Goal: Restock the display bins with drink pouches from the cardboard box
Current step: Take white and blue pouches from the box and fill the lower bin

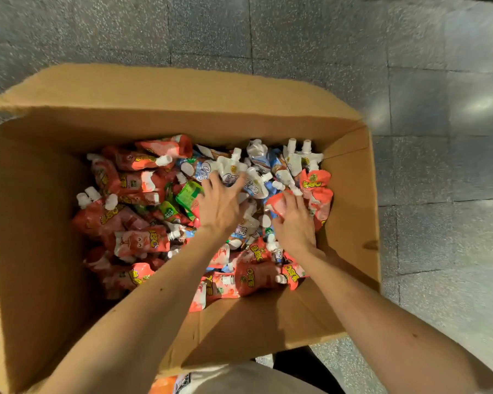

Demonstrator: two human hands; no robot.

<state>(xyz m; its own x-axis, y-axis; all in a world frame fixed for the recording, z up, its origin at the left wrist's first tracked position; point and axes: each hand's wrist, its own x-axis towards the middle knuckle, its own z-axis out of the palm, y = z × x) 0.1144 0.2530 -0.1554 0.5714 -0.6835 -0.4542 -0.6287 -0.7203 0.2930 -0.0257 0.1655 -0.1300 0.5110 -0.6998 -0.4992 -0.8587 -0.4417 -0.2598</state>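
The right hand (pixel 295 223), just right of the frame's centre, has its fingers laid over a red pouch (pixel 276 204) with the thumb tucked at its lower edge, so it seems to be pinching that pouch. How firm the hold is cannot be told. The left hand (pixel 221 204), at centre frame, is spread wide, with its fingertips pressing on a white pouch (pixel 230 170) and its neighbours; nothing is clamped in it yet.

The likeliest slip is at these two holds. The pouches look slick and soft, and a spread hand gathering several at once may let one or two slide out on the lift. The red one could drag a neighbour up by its spout and drop it over the side. Squeezing hard on a soft body might also strain a cap or seam.

Both forearms come in from the bottom of the frame and reach down and forward over the near wall, palms facing down and wrists fairly straight.

The other pouches (pixel 137 220) lie in a loose, tangled heap on the bottom of the cardboard box (pixel 182 126), which fills the middle and left of the frame. Red ones are mostly at the left, white and blue ones at upper centre. The box stands on a grey tiled floor (pixel 439 194). The display bins are not in view.
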